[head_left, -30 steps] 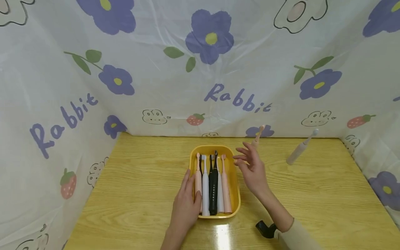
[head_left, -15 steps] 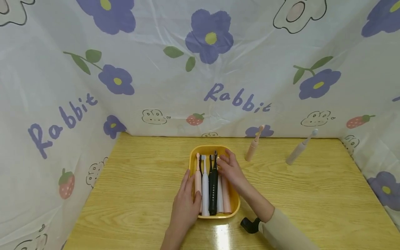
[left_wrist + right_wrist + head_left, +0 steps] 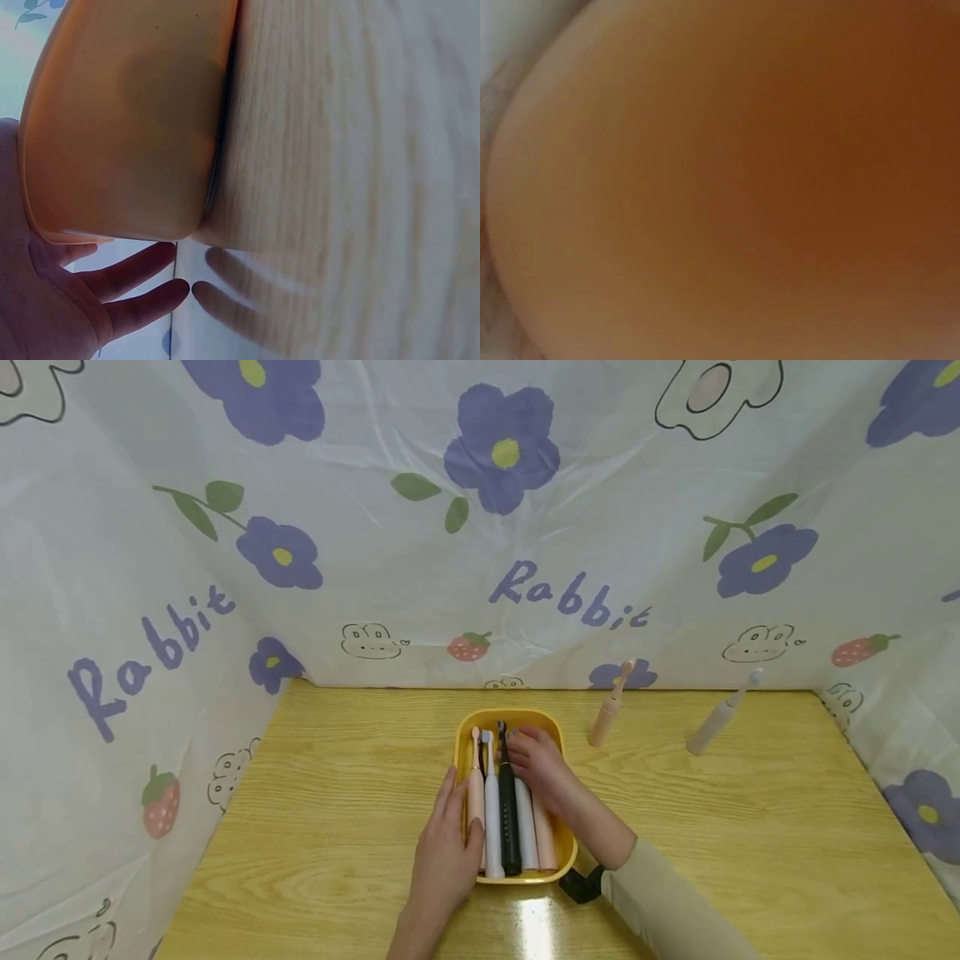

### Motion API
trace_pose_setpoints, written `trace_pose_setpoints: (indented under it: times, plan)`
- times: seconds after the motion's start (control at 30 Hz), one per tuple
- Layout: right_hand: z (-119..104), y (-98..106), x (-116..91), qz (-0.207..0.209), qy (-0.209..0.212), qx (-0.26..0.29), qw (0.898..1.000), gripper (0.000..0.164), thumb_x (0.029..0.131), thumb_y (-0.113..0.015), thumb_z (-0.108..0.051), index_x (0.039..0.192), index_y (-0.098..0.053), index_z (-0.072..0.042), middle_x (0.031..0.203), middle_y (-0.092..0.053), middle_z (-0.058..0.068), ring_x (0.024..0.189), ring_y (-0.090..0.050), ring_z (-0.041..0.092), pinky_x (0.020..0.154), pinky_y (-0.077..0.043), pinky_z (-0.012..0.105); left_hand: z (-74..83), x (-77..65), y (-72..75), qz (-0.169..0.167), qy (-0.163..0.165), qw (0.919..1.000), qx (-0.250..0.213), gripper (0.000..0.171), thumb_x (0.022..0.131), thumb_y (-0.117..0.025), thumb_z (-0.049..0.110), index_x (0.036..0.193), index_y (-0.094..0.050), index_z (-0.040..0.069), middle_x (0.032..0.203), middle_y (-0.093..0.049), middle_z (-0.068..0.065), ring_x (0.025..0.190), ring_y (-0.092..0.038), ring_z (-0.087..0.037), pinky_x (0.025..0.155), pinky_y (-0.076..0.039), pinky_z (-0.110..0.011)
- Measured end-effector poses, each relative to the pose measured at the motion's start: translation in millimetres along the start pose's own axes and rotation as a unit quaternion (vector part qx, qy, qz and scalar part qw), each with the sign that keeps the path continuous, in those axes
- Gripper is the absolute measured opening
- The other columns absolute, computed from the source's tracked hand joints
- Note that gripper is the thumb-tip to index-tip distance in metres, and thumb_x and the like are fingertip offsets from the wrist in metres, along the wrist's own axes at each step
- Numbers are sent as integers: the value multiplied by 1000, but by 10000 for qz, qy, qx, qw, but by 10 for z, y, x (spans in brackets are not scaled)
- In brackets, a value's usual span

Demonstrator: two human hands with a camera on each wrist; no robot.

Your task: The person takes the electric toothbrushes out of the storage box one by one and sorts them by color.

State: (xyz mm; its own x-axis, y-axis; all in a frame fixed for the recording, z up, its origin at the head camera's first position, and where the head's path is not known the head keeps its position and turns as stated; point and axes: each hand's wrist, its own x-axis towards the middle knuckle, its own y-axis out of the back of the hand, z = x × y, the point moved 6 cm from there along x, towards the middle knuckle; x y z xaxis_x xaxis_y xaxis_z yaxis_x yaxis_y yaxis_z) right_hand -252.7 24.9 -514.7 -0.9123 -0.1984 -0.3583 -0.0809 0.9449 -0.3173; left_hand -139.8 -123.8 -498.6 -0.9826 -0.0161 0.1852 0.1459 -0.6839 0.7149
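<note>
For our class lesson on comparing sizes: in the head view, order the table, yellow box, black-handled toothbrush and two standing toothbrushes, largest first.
1. Table
2. Yellow box
3. Black-handled toothbrush
4. Pink standing toothbrush and grey standing toothbrush: too alike to rank

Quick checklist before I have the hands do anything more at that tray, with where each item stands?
1. Tray steadied: ok, the left hand rests against its left side.
2. Right hand at the brushes: ok, it is inside the tray, over the right-hand ones.
3. Right hand gripping a brush: cannot tell, its back hides the contact.
4. Right wrist view usable: not ok, a blurred orange-brown surface fills most of it.
5. Black toothbrush visible: ok, it lies lengthwise in the tray.
6. Standing pink toothbrush and standing grey toothbrush upright, apart: ok.
</note>
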Motion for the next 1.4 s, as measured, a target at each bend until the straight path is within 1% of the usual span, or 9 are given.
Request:
trace_pose_setpoints:
  times: [0.13,0.23,0.3,0.43,0.73,0.87,1.03,1.3,1.4]
  plan:
    - [-6,-5,-16,-209,-166,174,9995,57,105,-49,-11,152,-22,6,133,-58,33,105,-68,31,96,-54,39,14,4,-1,23,-2,10000,-8,55,98,-61,13,150,-48,0,166,-29,-9,133,-52,-38,99,-50,-55]
    - [0,-31,-56,-436,-310,210,9983,49,106,-48,-11,147,-29,6,118,-67,26,89,-70,21,86,-58,37,24,4,1,43,-10,10000,-32,54,98,-62,12,149,-48,0,166,-30,-10,133,-52,-39,98,-50,-56]
    - [10,-54,-92,-606,-424,145,9972,47,106,-48,-11,147,-31,6,114,-68,21,88,-70,20,86,-59,39,23,2,-2,47,7,10000,-45,54,97,-62,11,149,-48,0,166,-30,-10,132,-53,-38,98,-51,-56]
    - [16,-91,-166,-907,-492,-90,9946,44,106,-47,-9,144,-35,8,114,-66,21,90,-70,21,83,-60,44,16,2,-4,45,46,10000,-52,55,97,-62,12,149,-49,1,166,-31,-10,131,-54,-38,97,-51,-56]
    - [-2,-77,-345,-1612,-229,-768,9837,41,105,-49,-3,141,-36,12,115,-65,24,90,-68,21,78,-61,47,8,1,0,71,19,9999,-72,55,97,-63,13,148,-49,1,166,-31,-10,132,-53,-38,98,-51,-55]
    - [-27,-79,-440,-1845,-126,-1283,9743,43,103,-53,-2,141,-38,12,112,-66,23,90,-70,22,77,-61,43,3,0,-6,65,21,10000,-73,55,97,-63,12,148,-49,1,166,-31,-10,132,-53,-37,98,-51,-55]
    - [-78,-77,-562,-2115,104,-2010,9564,44,101,-58,-4,139,-42,9,112,-67,22,95,-71,27,74,-60,41,10,2,-8,58,-3,10000,-79,54,97,-63,13,148,-49,1,166,-31,-10,132,-53,-38,98,-51,-55]
    - [-169,18,-736,-2525,554,-2693,9277,48,102,-58,-4,143,-38,11,119,-65,27,102,-68,31,77,-60,52,15,10,-10,32,-36,10000,-45,54,97,-62,13,148,-49,0,165,-31,-12,133,-52,-38,99,-50,-56]
    - [-207,36,-795,-2567,863,-2853,9194,48,102,-59,-4,144,-40,11,121,-64,27,106,-66,30,78,-60,50,10,5,-8,44,-34,10000,-44,53,98,-62,12,148,-49,0,166,-30,-11,132,-53,-39,99,-50,-55]
